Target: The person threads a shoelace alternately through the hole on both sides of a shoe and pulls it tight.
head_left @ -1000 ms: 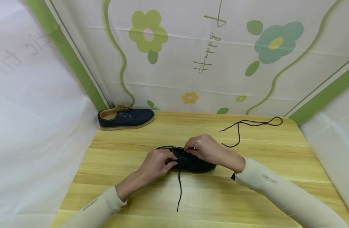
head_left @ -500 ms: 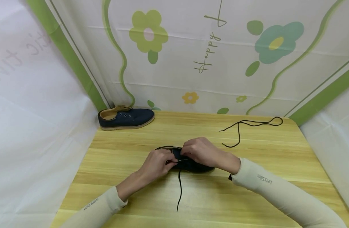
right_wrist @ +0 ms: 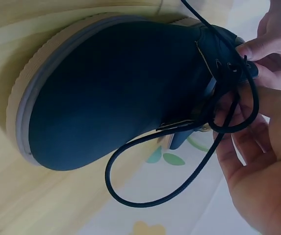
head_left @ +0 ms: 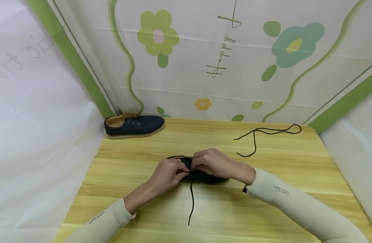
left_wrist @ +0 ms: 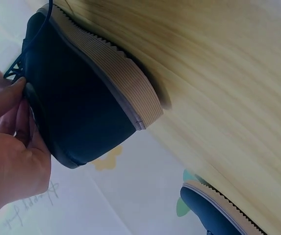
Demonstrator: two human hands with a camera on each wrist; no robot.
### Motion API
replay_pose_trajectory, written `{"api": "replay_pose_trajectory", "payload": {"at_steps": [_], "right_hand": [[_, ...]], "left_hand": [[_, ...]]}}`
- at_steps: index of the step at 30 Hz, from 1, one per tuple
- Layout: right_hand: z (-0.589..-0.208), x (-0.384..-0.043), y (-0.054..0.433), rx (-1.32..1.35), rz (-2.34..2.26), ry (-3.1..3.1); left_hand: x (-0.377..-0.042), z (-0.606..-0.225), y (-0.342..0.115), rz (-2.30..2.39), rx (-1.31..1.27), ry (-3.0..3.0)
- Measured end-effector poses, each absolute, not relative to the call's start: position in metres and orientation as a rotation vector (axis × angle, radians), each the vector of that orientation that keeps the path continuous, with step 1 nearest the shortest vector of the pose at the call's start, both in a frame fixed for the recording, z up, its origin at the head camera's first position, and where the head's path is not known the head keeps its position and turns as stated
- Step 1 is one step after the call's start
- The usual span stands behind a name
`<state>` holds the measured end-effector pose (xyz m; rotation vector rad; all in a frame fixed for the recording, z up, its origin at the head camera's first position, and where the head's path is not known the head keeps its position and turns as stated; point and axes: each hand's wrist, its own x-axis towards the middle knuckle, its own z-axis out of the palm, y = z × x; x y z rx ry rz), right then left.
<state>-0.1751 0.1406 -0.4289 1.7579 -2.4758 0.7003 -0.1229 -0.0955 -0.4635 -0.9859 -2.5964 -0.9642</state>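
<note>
A dark navy lace-up shoe (head_left: 204,177) stands on the table, its toe to the right. My left hand (head_left: 166,175) pinches the near eyelet flap (right_wrist: 231,66) between thumb and fingers. On the far side my right hand (head_left: 214,163) has its curled fingers at the shoe's opening, pinching the dark shoelace (right_wrist: 150,203). The lace makes loose loops beside the shoe in the right wrist view. One lace end (head_left: 192,204) hangs over the near side onto the table. My right fingertips (right_wrist: 223,105) are partly covered by the lace.
A second navy shoe (head_left: 146,125), with no lace in its visible eyelets, stands at the table's back left. Another black shoelace (head_left: 272,131) lies loosely at the back right. A printed curtain (head_left: 180,77) rises behind the wooden table (head_left: 143,216).
My right hand has moved slightly left and down, closer to the left hand over the shoe's opening. The left hand, the shoe and the hanging lace end stay almost where they were.
</note>
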Motion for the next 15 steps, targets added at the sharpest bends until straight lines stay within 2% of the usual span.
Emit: {"api": "replay_pose_trajectory", "payload": {"at_steps": [15], "right_hand": [[-0.441,-0.165,0.145,1.586,0.833,-2.605]], "left_hand": [[-0.129,-0.458,-0.098,-1.127,-0.966,-2.731]]}}
